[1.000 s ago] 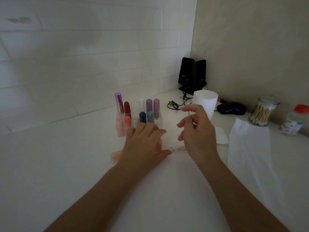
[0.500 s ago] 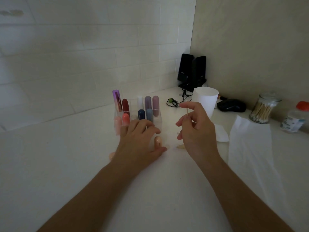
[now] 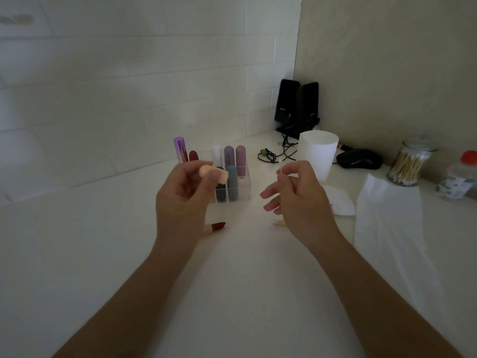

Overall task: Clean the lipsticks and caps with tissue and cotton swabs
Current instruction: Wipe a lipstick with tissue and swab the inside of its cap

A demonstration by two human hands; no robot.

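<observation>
My left hand (image 3: pixel 183 196) is raised above the white table and pinches a peach lipstick cap (image 3: pixel 213 174) between thumb and fingers. My right hand (image 3: pixel 296 200) holds a thin cotton swab (image 3: pixel 279 174) upright between thumb and forefinger, its other fingers spread. An uncapped lipstick with a dark red bullet (image 3: pixel 215 226) lies on the table below my left hand. A clear acrylic organizer (image 3: pixel 244 187) behind my hands holds several capped lipsticks in purple, red, white, mauve and blue.
A long white tissue sheet (image 3: pixel 389 223) lies at the right, with a smaller tissue piece (image 3: pixel 340 202) beside it. Behind stand a white cup (image 3: pixel 318 153), a glass jar of cotton swabs (image 3: pixel 407 166), a red-capped bottle (image 3: pixel 459 177), a black mouse (image 3: pixel 360 158), black speakers (image 3: pixel 296 107) and cables.
My left hand has lifted off the table with the peach cap, uncovering the red lipstick lying there. My right hand stays raised with the swab.
</observation>
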